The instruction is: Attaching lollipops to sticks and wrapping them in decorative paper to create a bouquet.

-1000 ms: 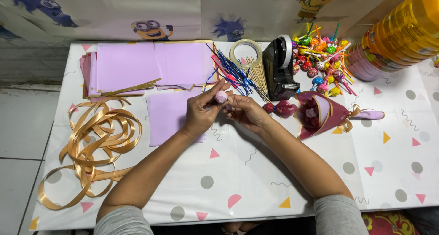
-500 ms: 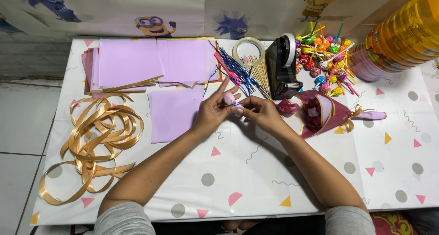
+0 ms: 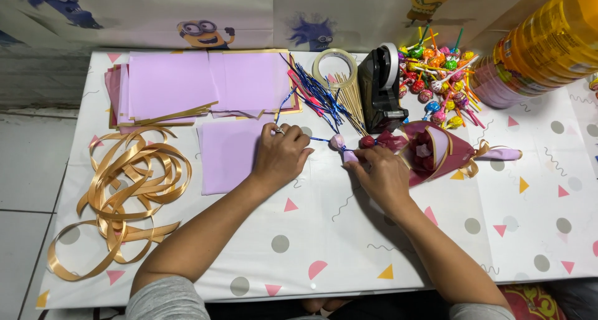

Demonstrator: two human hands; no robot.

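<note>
Centrally, a small lollipop (image 3: 338, 142) wrapped in lilac paper is held low over the table (image 3: 386, 233), between the two hands. The right hand (image 3: 381, 175) is closed on its stick end, fingers pinched together just below the wrapped head. The left hand (image 3: 281, 155) is curled shut, and a thin blue twist tie (image 3: 319, 139) runs from its fingers to the neck of the lollipop; the exact pinch is hidden by the knuckles.

Just left of the left hand a lilac sheet (image 3: 227, 155) is laid flat, and further sheets are stacked in a pile (image 3: 199, 83) behind it. Gold ribbon (image 3: 128, 189) is coiled loosely near the left edge. More blue ties (image 3: 317, 92), a bundle of skewers (image 3: 352, 99) and a tape roll (image 3: 334, 64) are seen behind the hands, with a black dispenser (image 3: 383, 89) beside them. A finished cone bouquet (image 3: 439, 148) in maroon and lilac is lying just right of the right hand, near touching it. Loose lollipops are heaped in a heap (image 3: 439, 77) behind it, next to a yellow jar (image 3: 542, 46).
</note>
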